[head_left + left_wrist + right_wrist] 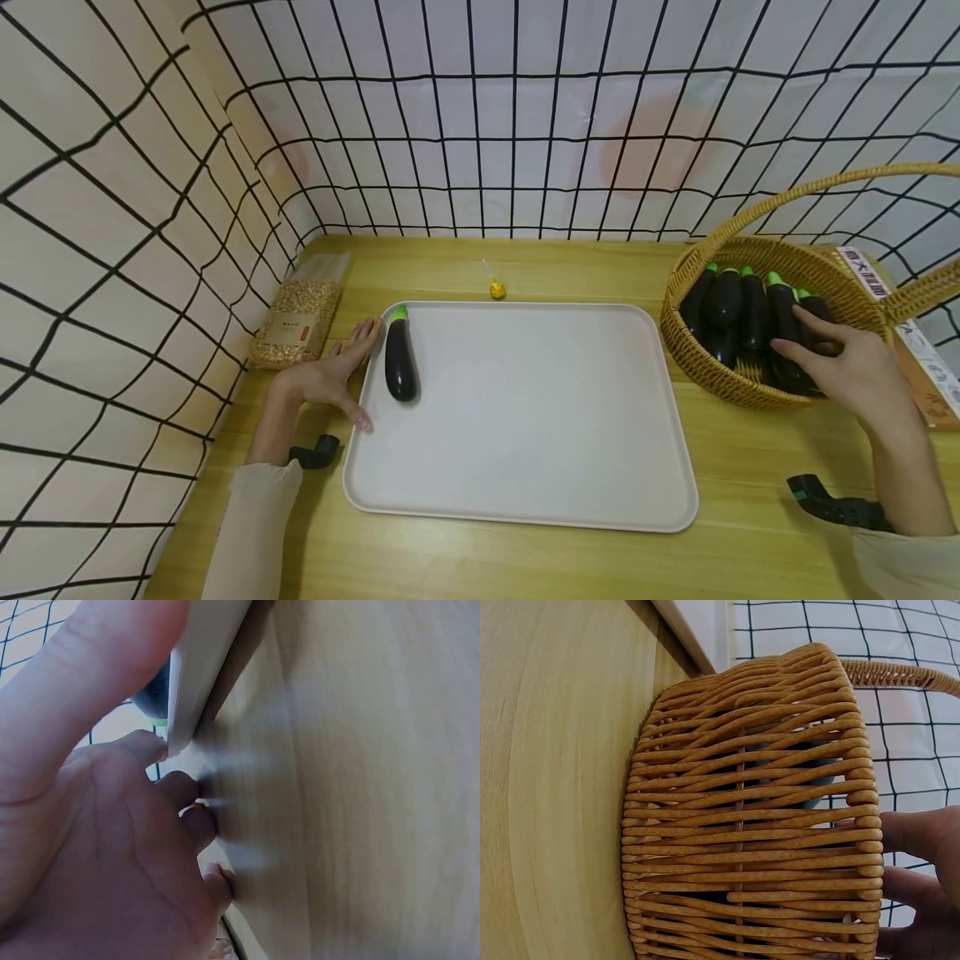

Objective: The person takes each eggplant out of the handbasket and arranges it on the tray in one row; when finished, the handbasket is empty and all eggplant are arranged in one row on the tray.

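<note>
A shallow white tray [540,408] lies on the wooden table, with one dark purple eggplant [400,362] near its upper left corner. My left hand [326,379] rests at the tray's left edge, thumb on the rim and fingers spread; in the left wrist view its fingertips touch the tabletop. On the right stands a wicker basket [681,337] holding several eggplants [723,298] with green stem ends. My right hand [858,362] reaches over its near rim and grips an eggplant [782,310] between thumb and fingers. In the right wrist view, the basket wall [750,825] hides most of the grip.
Behind the left hand lies a clear bag of grain [300,321]. A yellow-wrapped lollipop [497,288] is beyond the tray. The basket's tall handle [810,185] arches over it, and a printed box [918,358] sits to its right. Black wire grid [513,137] walls the back and left.
</note>
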Demonstrator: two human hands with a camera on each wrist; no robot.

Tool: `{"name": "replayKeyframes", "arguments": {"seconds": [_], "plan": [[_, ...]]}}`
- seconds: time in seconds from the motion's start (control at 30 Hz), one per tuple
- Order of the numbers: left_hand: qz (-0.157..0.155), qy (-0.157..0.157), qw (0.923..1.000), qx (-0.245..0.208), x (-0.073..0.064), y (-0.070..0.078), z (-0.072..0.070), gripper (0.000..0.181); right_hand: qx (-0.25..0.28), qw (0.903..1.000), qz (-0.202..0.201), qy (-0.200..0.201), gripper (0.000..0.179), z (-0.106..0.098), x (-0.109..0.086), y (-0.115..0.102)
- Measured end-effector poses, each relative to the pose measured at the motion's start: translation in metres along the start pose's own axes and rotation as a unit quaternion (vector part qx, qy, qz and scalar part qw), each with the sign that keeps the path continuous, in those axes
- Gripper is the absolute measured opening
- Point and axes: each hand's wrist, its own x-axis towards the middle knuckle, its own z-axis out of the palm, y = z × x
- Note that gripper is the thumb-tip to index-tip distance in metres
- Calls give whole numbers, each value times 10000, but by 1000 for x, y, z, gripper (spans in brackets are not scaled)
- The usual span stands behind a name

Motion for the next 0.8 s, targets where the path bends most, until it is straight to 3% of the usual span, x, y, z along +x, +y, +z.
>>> {"name": "replayKeyframes", "arguments": {"seconds": [0.57,0.8], "plan": [[-27,-13,10000,-40,1,1,1,163,672,9974,206,129,71,-9,-7,-4],[-57,-25,10000,-53,0,2,0,164,1064,9941,-228,32,63,-18,-21,-11]]}}
